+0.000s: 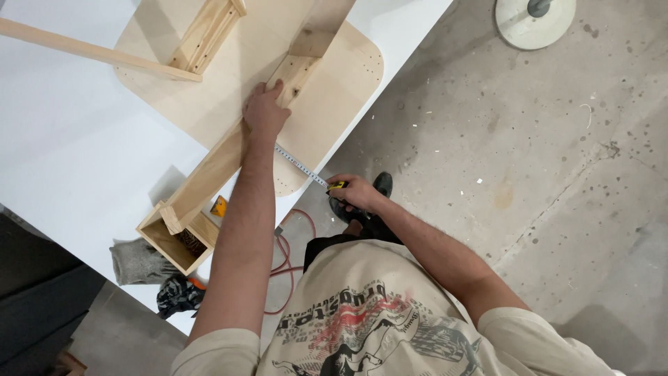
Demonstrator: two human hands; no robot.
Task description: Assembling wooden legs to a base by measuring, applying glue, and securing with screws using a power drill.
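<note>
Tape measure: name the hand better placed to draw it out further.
Probably the right hand: it already grips the tape measure case off the table's edge. The left hand is pressed on the wooden plank, at the blade's far end.

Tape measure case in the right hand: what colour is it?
Yellow with black, what shows of the tape measure case past the right hand; head view.

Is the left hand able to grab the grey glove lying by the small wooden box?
Probably yes: the grey glove lies uncovered at the table edge, but the left hand now presses a wooden plank.
</note>
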